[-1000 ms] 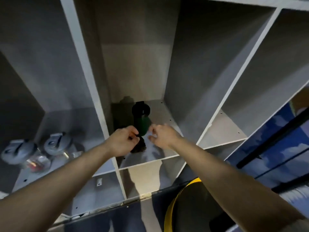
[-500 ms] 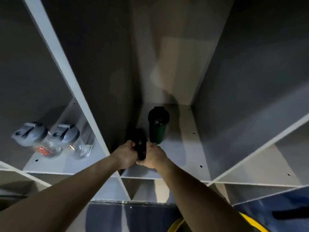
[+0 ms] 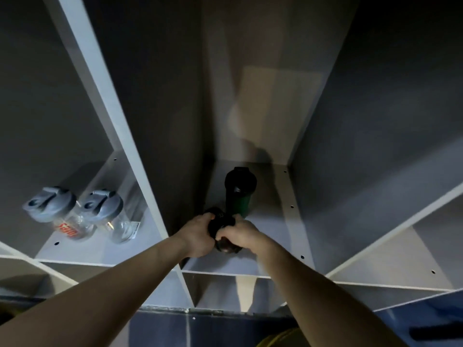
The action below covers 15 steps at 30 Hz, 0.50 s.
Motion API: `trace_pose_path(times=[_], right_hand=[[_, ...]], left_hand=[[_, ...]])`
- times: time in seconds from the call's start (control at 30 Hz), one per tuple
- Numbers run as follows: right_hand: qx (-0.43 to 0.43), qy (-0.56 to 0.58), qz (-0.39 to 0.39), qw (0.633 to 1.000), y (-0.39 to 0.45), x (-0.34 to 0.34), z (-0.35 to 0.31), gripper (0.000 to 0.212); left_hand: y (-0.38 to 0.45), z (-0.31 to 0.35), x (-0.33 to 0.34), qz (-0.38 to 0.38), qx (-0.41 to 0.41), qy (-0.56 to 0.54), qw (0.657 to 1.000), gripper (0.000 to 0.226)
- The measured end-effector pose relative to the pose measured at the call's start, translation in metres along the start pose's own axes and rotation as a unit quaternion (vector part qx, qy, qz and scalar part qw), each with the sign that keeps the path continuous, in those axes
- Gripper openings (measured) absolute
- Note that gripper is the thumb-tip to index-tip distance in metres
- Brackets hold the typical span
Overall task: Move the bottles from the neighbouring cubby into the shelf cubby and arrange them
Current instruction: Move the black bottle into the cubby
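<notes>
In the middle cubby (image 3: 283, 221) a green bottle with a black lid (image 3: 239, 194) stands upright toward the back. In front of it a dark black bottle (image 3: 221, 227) is held low near the cubby's left wall, tilted toward me. My left hand (image 3: 198, 234) grips its left side and my right hand (image 3: 238, 234) grips its right side; most of the bottle is hidden by my fingers. In the left cubby stand two clear bottles with grey flip lids, one with red lettering (image 3: 61, 216) and one plain (image 3: 110, 216).
White dividers (image 3: 105, 101) separate the cubbies. Another open cubby (image 3: 400, 259) lies to the right, and lower compartments (image 3: 220, 291) sit under the shelf. A dark blue surface and a yellow rim (image 3: 280, 339) are at the bottom edge.
My view has closed in on the middle cubby. Both hands came together and closed around the black bottle in front of the green one, which has stayed upright in place.
</notes>
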State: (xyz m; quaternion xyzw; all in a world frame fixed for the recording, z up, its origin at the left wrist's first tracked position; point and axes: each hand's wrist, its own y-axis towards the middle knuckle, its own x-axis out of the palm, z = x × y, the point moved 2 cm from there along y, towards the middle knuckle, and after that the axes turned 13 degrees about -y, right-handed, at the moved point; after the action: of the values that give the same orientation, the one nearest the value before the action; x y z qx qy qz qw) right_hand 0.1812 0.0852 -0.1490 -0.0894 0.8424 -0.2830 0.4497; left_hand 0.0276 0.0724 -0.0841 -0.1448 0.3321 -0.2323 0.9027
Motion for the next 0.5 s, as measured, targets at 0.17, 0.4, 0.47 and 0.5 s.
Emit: trace_pose_path(times=[0.17,0.4,0.47,0.5], right_hand=[[-0.018,0.027,-0.057,0.998,-0.057,-0.07,-0.003,0.042],[-0.031,-0.103,-0.027,0.994,-0.162,-0.148,-0.033,0.067],[-0.058,-0.136,0.006,0.989,-0.204,-0.157,-0.05,0.078],[-0.071,-0.149,0.024,0.986,-0.223,-0.158,-0.059,0.079]], left_hand=[[-0.018,0.032,0.009,-0.027,0.116,0.043,0.992,0.082],[-0.069,0.082,-0.003,-0.014,0.244,-0.056,0.968,0.091],[-0.092,0.089,-0.012,-0.005,0.296,-0.076,0.952,0.091],[-0.104,0.09,-0.018,-0.006,0.319,-0.084,0.944,0.09]])
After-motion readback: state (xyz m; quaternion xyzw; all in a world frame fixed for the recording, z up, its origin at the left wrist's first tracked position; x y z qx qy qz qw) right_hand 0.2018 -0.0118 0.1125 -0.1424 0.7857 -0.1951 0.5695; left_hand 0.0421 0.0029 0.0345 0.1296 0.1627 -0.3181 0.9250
